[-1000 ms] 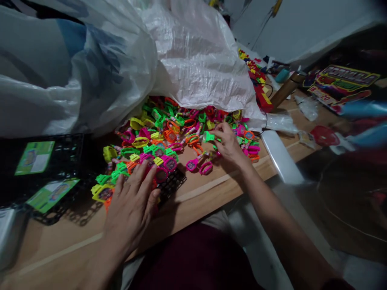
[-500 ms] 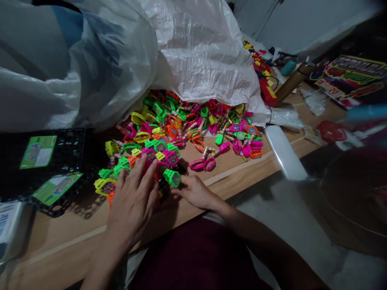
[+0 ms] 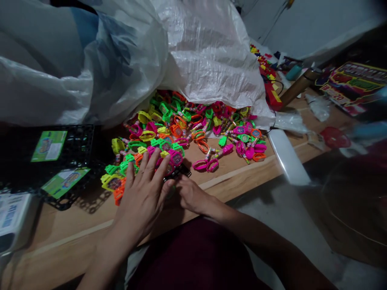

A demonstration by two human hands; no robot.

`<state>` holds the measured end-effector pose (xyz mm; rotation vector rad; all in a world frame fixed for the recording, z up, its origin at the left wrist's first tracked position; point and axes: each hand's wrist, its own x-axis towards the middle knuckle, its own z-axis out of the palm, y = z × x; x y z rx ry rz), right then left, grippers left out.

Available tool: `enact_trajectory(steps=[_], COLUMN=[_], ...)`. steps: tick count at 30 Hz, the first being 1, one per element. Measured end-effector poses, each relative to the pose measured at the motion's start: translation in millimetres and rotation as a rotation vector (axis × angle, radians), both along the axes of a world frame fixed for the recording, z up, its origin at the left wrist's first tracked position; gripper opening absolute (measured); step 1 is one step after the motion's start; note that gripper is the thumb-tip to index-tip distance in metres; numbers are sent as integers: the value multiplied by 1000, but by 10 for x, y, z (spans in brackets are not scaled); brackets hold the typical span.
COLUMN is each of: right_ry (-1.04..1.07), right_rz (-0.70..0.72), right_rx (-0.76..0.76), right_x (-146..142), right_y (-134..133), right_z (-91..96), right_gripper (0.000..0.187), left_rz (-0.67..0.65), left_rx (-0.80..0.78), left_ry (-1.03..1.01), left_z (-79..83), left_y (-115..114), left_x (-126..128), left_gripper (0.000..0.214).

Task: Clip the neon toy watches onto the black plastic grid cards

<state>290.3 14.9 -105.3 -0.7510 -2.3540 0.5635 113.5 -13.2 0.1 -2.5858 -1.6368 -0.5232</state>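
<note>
While the left hand [image 3: 142,197] lies flat on the near edge of a heap of neon toy watches [image 3: 181,129], its fingers spread wide and pointing away from the body, its grip holds nothing that shows. The right hand [image 3: 190,195] sits just beside it, curled and reaching in from the right, its fingertips tucked behind the left hand's thumb side, so I cannot tell whether that grip holds anything. A small black plastic grid [image 3: 183,171] pokes out from under the left fingers. The watches, in green, pink, orange and yellow, lie jumbled on a wooden table [image 3: 229,181], their straps pointing every way, while the heap as a whole stretches along the table's front edge and runs back under a white woven sack [image 3: 211,52]. Two pink watches [image 3: 201,165] lie apart from the heap, nearer that edge, with their straps looped. To the left, a larger black plastic grid [image 3: 78,141] carries green printed cards, beside a clear plastic bag [image 3: 81,80]. Farther right, a cardboard tube [image 3: 299,86] slants up across the table, toward a colourful printed toy package [image 3: 352,82].
</note>
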Motion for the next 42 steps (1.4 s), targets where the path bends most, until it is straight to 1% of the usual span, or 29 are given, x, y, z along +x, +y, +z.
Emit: enact_trajectory(steps=[2, 4, 6, 7, 8, 10, 13, 14, 16, 19, 22, 25, 27, 29, 32, 34, 37, 39, 42], right_ry=[9, 36, 6, -54, -129, -281, -395, -393, -323, -78, 137, 229, 243, 210, 96, 18, -27, -19, -36], right_rz=[29, -2, -124, -195, -264, -349, -349, -337, -319, -324, -290, -199, -187, -213, -222, -184, -136, -94, -17], right_rx=[-35, -39, 5, 43, 71, 97, 82, 78, 75, 41, -90, -234, -276, -263, -131, -32, 37, 30, 0], right_x=[144, 387, 679, 820, 945, 1125, 1216, 1212, 1177, 1067, 835, 482, 250, 78, -35, -53, -98, -146, -111], right_y=[37, 110, 230, 304, 381, 519, 618, 612, 546, 345, 107, -49, -78, -69, -47, -35, -1, 40, 118], right_z=[183, 404, 604, 681, 737, 790, 765, 743, 695, 615, 497, 317, 180, 56, -75, -126, -168, -165, -63], right_gripper=[21, 17, 19, 20, 23, 26, 24, 24, 22, 21, 17, 16, 16, 20, 35, 37, 38, 38, 30], left_rz=[22, 26, 13, 6, 2, 9, 31, 37, 43, 32, 13, -8, -25, -35, -36, -41, -78, -86, -53], left_rx=[31, 45, 45, 43, 39, 33, 34, 35, 33, 22, 7, 7, 13, 18, 11, 4, -19, -17, 18], left_ry=[48, 63, 64, 62, 58, 39, -16, -35, -61, -64, -61, -63, -63, -62, -57, -53, -65, -71, -15], left_z=[-34, -65, -78, -78, -75, -71, -79, -85, -94, -95, -81, -73, -79, -90, -94, -73, -6, 32, 25], left_y=[11, 6, -9, -16, -22, -29, -31, -32, -39, -43, -28, -2, 12, 13, -11, -33, -42, -18, 51], left_x=[20, 1, -37, -56, -72, -90, -99, -102, -110, -123, -127, -121, -117, -114, -116, -113, -90, -58, 4], left_gripper=[59, 57, 57, 57, 57, 57, 57, 57, 56, 56, 55, 57, 58, 58, 59, 59, 58, 58, 57])
